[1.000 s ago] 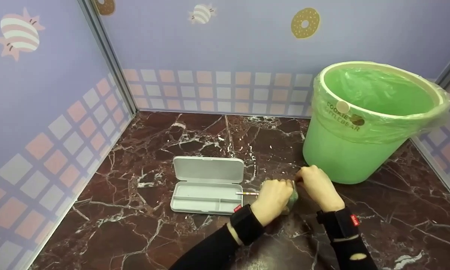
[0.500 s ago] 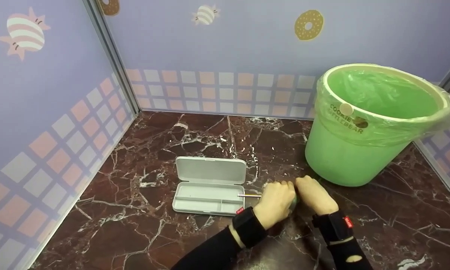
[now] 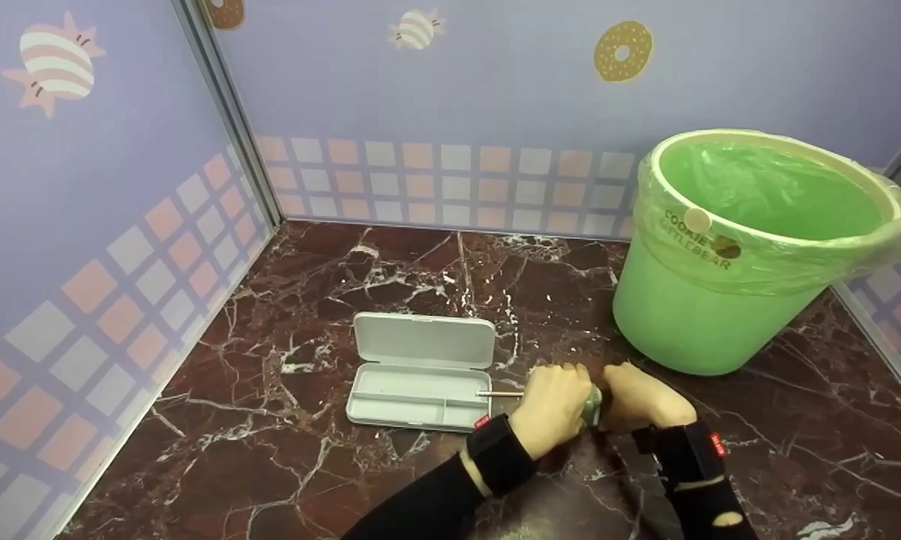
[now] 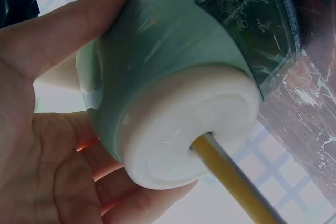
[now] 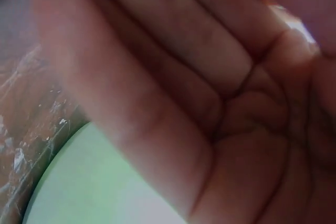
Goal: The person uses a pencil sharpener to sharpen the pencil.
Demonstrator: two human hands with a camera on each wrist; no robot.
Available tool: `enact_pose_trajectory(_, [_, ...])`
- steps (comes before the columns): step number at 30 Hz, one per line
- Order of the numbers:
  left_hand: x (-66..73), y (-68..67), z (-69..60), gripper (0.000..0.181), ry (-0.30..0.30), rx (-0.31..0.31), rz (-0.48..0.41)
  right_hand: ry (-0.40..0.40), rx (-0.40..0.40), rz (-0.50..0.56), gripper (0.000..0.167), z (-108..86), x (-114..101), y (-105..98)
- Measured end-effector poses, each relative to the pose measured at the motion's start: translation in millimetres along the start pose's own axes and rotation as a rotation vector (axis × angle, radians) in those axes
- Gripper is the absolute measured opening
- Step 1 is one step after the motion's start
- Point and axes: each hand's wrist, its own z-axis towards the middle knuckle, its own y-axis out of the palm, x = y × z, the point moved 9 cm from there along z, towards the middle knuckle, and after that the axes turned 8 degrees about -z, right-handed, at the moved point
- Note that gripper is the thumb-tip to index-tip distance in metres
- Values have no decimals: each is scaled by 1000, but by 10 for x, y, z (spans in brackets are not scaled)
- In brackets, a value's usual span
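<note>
My left hand [image 3: 551, 401] grips a green pencil sharpener [image 4: 173, 40] with a round white front and a see-through drawer [image 4: 257, 19]. Out of the front hole sticks a yellowish pencil [image 4: 231, 177]; its outer end reaches over the right edge of the open pencil case [image 3: 420, 397] in the head view. On the sharpener's far side, my right hand [image 3: 645, 395] has its fingers curled at the crank handle, which the hand hides. Only curled fingers [image 5: 131, 77] and palm fill most of the right wrist view.
A green trash bin [image 3: 705, 322] lined with a clear bag stands right behind the right hand. Small white flecks dot the dark marble-patterned table [image 3: 292, 480]. Patterned panels [image 3: 450, 90] enclose the back and sides.
My right hand has dipped down and nearer, then swung slightly right, circling beside the sharpener. The left hand holds its place, while the pencil's visible side looks different.
</note>
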Motion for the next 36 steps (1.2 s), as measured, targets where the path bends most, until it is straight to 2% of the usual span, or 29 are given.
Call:
enact_pose_trajectory(6, [-3, -15, -7, 51, -10, 5, -6, -8, -76, 143, 22, -95, 2, -38])
enact_pose_trajectory(11, [1, -46, -13, 36, -13, 38, -7, -128, -74, 163, 20, -164, -98, -144])
enact_pose_trajectory(16, [12, -54, 5, 32, 1, 54, 9, -243, 1, 154, 20, -238, -193, -300])
enact_pose_trajectory(19, [8, -43, 21, 37, 12, 51, 11, -293, 54, 135, 20, -272, -244, -374])
enact_pose_trajectory(23, [3, -57, 18, 32, 16, 62, 15, -332, 107, 92, 21, -303, -298, -444])
enact_pose_trajectory(28, [46, -88, 9, 17, 25, 102, 58, -317, 178, 61, 22, -345, -275, -572])
enact_pose_trajectory(36, [46, -92, 13, 12, 24, 139, 49, -264, 297, 23, 27, -357, -254, -674])
